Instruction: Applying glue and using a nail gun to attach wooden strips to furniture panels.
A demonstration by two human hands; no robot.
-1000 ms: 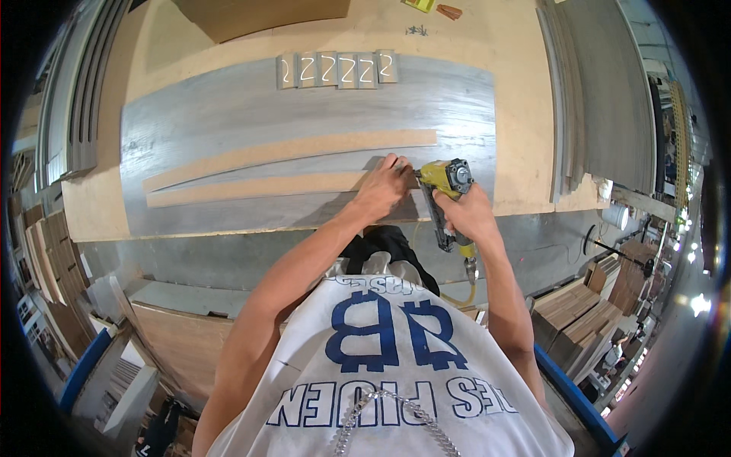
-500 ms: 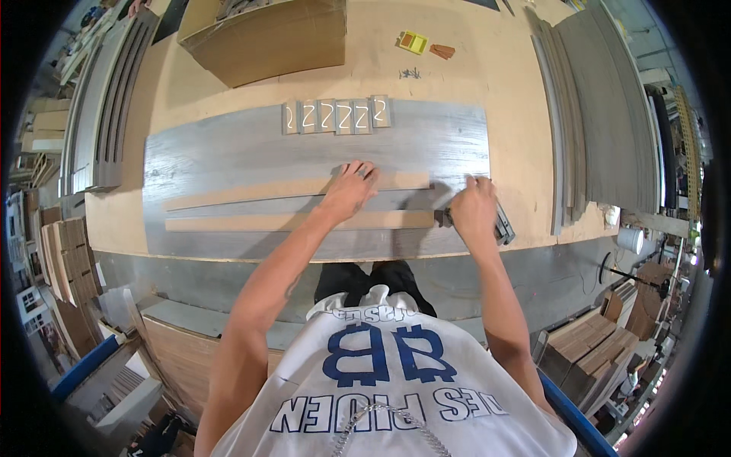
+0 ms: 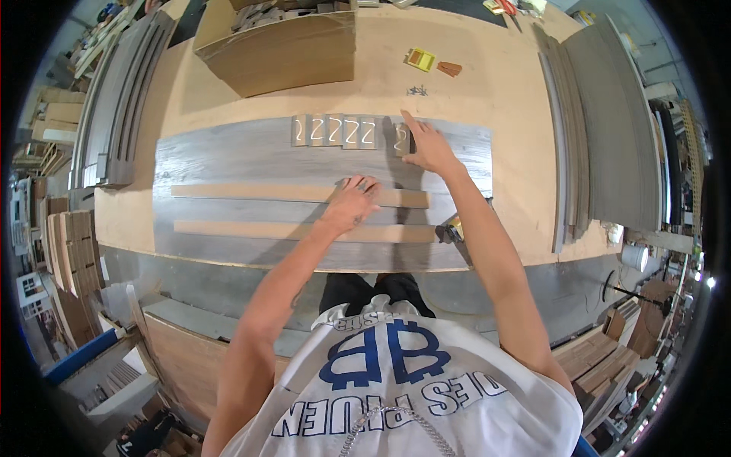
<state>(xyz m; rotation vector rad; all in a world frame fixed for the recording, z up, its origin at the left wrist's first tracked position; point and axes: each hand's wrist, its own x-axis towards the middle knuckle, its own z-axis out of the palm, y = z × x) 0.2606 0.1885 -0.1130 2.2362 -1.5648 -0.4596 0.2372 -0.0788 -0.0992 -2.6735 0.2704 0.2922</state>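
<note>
The small grey rectangular bracket with a pale curved slot (image 3: 401, 140) lies on the far part of the grey wood-grain panel (image 3: 228, 156), set just apart from a row of 4 or 5 matching grey brackets (image 3: 335, 131) to its left. The right hand (image 3: 428, 147) covers its right edge, fingers spread and flat, touching it; a grasp cannot be told. The left hand (image 3: 352, 202) presses open-palmed on the upper of 2 tan wooden strips (image 3: 251, 193). A yellow power tool (image 3: 454, 228) rests beside the right forearm.
</note>
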